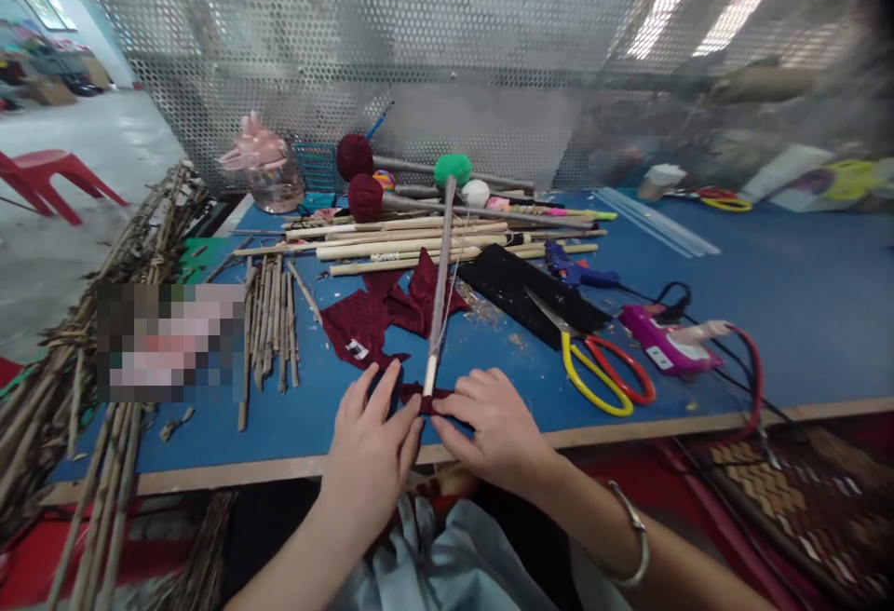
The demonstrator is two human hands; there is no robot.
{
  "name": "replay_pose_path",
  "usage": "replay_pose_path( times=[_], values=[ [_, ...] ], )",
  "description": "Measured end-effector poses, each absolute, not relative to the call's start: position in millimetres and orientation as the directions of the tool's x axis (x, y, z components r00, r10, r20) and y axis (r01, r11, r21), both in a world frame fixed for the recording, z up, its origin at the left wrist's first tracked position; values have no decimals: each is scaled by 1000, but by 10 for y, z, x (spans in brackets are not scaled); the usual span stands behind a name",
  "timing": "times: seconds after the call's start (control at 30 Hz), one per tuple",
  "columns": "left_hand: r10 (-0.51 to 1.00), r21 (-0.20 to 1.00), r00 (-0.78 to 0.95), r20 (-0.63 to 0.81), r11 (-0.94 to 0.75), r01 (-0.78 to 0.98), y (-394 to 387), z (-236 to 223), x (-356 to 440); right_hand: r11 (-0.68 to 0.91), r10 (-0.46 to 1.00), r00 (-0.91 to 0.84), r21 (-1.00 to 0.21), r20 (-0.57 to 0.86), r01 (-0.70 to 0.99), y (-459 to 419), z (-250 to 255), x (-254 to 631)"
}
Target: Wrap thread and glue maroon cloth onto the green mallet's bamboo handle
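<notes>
A stick [442, 285] wrapped in grey lies pointing away from me, its bare wooden end near the table's front edge and a green ball [453, 169] at its far end. Around that bare end sits a small strip of dark red cloth [413, 394]. My left hand [370, 429] pinches the strip from the left, its upper fingers raised. From the right, my right hand [493, 425] presses the same strip with thumb and fingers. Larger dark red cloth scraps [356, 322] lie just beyond my hands.
Scissors [593, 373], a purple device [667, 341] with a cord and a blue glue gun [579, 268] lie to the right. Wooden sticks [398, 245] and yarn balls [365, 196] are behind. Twig bundles [272, 322] lie left, before a perforated metal screen [391, 24].
</notes>
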State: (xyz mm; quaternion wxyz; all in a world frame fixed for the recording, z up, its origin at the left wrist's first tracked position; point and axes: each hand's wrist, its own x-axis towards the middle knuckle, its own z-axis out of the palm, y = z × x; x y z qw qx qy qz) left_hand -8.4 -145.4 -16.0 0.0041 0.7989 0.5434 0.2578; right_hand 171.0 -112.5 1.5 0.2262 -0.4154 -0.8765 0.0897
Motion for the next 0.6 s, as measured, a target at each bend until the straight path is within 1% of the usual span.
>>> replay_pose_path(
  times=[0.07,0.13,0.17,0.23,0.33,0.47,0.53,0.6],
  values=[
    [880,375,232,414,-397,838,-1466,-137,-122,635,772,-533,-427,346,644,-1128,0,1748],
    [892,471,126,434,-344,812,-1489,-115,-167,630,777,-474,-521,415,576,-1144,-29,1795],
    [897,502,78,436,-314,806,-1499,-105,-190,625,781,-431,-560,452,544,-1153,-46,1816],
    [908,509,48,416,-276,815,-1503,-87,-225,620,784,-360,-598,506,508,-1170,-71,1840],
    [930,433,115,349,-269,860,-1464,-55,-236,638,768,-373,-564,521,525,-1183,-73,1820],
    [952,341,175,250,-256,905,-1381,24,-184,687,723,-489,-436,488,581,-1189,-28,1734],
    [953,329,216,213,-278,903,-1355,58,-158,705,706,-542,-390,455,592,-1193,-9,1692],
    [951,360,238,199,-297,884,-1342,63,-145,703,710,-569,-381,414,600,-1195,1,1667]
  ],
)
